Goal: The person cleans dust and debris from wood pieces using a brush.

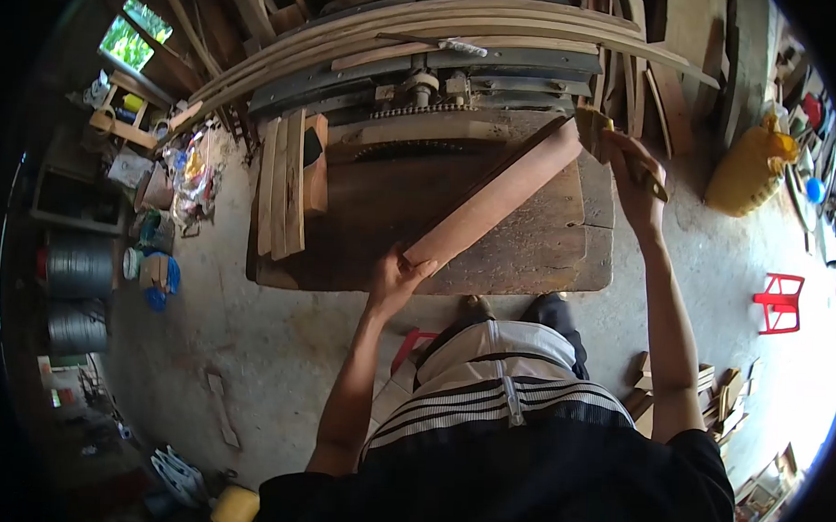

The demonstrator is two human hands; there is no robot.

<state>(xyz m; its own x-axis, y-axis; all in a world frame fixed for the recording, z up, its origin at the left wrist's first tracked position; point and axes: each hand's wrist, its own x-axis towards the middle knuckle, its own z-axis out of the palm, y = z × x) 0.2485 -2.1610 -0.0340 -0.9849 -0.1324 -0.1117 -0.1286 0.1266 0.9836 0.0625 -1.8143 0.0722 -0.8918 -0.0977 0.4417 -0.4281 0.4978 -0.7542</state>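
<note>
A reddish-brown wooden board slants up to the right over the worn workbench. At its lower left end, my left hand grips the board, thumb on the top face and fingers partly hidden below. My right hand is closed around the handle of a yellow-brown tool that looks like a flat brush. The tool's broad head is right at the board's upper end. On the bench's left side lie several pale wooden strips and a short wood block.
Long planks lie across machinery with a toothed chain behind the bench. A yellow container and a red stool stand on the right. Wood offcuts are piled at lower right; metal drums sit at left.
</note>
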